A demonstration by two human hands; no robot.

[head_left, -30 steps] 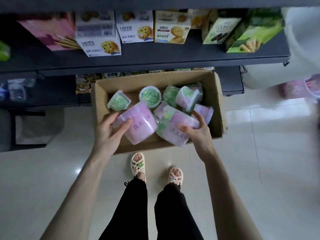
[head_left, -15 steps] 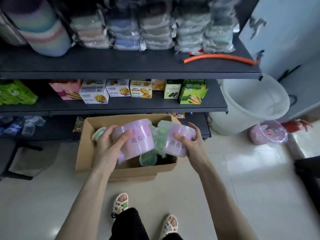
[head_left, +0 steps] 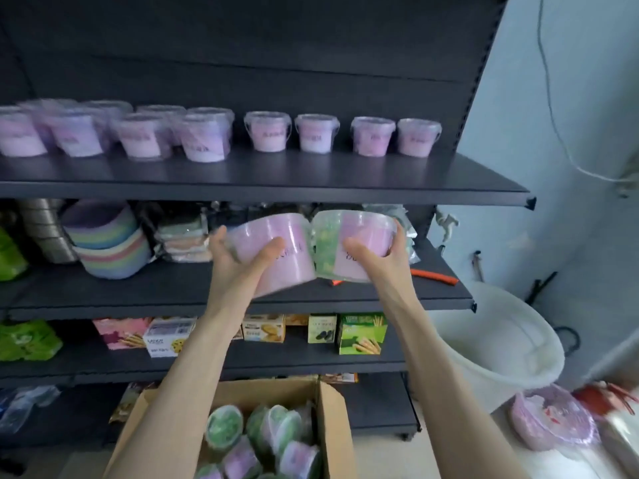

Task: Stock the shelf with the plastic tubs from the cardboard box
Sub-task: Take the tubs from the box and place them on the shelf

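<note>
The left hand (head_left: 238, 259) grasps a pink tub (head_left: 280, 257), its fingers (head_left: 218, 236) curled round the side. The right hand (head_left: 378, 262) grasps a second tub (head_left: 359, 236) the same way. Both tubs are tilted and touch each other. Above the fingers, a row of tubs (head_left: 266, 133) stands on the shelf (head_left: 276, 176). Well below them, the cardboard box (head_left: 333, 423) holds more tubs (head_left: 224, 426).

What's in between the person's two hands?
Two plastic tubs, held side by side: the left hand grips the left tub, the right hand the right tub. The head view shows it.
</note>
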